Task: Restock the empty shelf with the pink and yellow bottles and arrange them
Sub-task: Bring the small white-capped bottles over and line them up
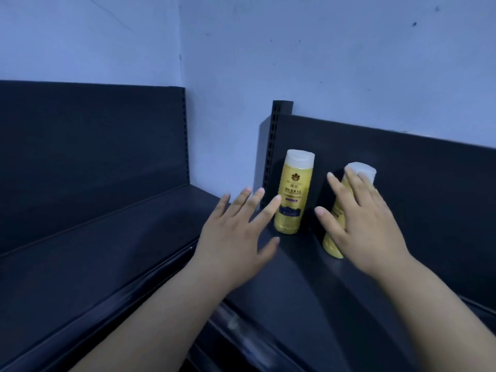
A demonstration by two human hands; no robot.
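- Corner of a pale wall (pixel 322 63); two dark shelf units meet here. Dim, bluish light.
- Right-hand shelf (pixel 295 267): two yellow bottles stand on it, both upright, near each other with a gap between.
- Left yellow bottle (pixel 294 194): white cap, label facing the camera ("HERBAL" legible, smaller print too small to read). It sits at the shelf's left end, just beside the slotted upright post (pixel 271 157) and close to the back panel (pixel 416 178).
- Right yellow bottle (pixel 332 242): mostly hidden behind the right hand; only the white cap and a strip of its yellow side show.
- Left hand (pixel 236 232): palm down, fingers straight and spread wide, holding nothing. Index fingertip is just beside the left yellow bottle; cannot tell if it touches.
- Right hand (pixel 359 224): fingers straight and fanned across the front of the right yellow bottle, one fingertip up at the cap. No curl round it; contact cannot be confirmed.
- Left-hand shelf (pixel 94 251): dark, runs along the other wall.
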